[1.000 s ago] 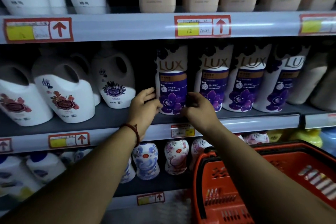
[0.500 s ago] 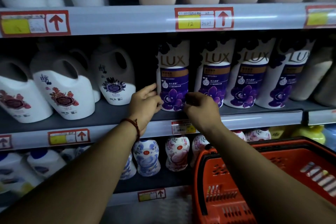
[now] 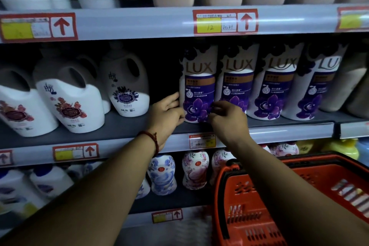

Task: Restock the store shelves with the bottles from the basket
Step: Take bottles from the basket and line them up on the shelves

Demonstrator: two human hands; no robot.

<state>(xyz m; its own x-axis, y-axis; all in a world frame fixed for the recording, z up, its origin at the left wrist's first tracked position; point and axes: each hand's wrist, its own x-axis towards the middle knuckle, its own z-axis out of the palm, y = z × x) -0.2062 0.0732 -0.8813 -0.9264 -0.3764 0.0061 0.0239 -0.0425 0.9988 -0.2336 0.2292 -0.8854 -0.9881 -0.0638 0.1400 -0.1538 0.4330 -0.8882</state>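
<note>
1. A person sets a LUX bottle (image 3: 197, 86) upright near the front edge of the middle shelf (image 3: 123, 126). It stands at the left end of a row of matching bottles (image 3: 279, 88) and touches its neighbour.
2. The hands are apart, one on each side of the bottle's base. The left hand (image 3: 166, 112) lies with its fingers flat against the bottle's left side. The right hand (image 3: 229, 120) curls its fingers round the lower right edge.
3. The step in hand appears to be the last squaring-up of this bottle, with its label facing out. The placing itself looks all but done.
4. The next move likely calls for letting go without tipping the bottle, then reaching down to the right for another.
5. The red basket (image 3: 225, 177) sits low on the right, below the shelf edge. The right arm hides much of its inside, and the part that shows holds no bottle, so what remains in it cannot be told.
6. A dark gap separates the bottle from the white handled jugs (image 3: 69, 110) on the left and looks wide enough for more stock.
</note>
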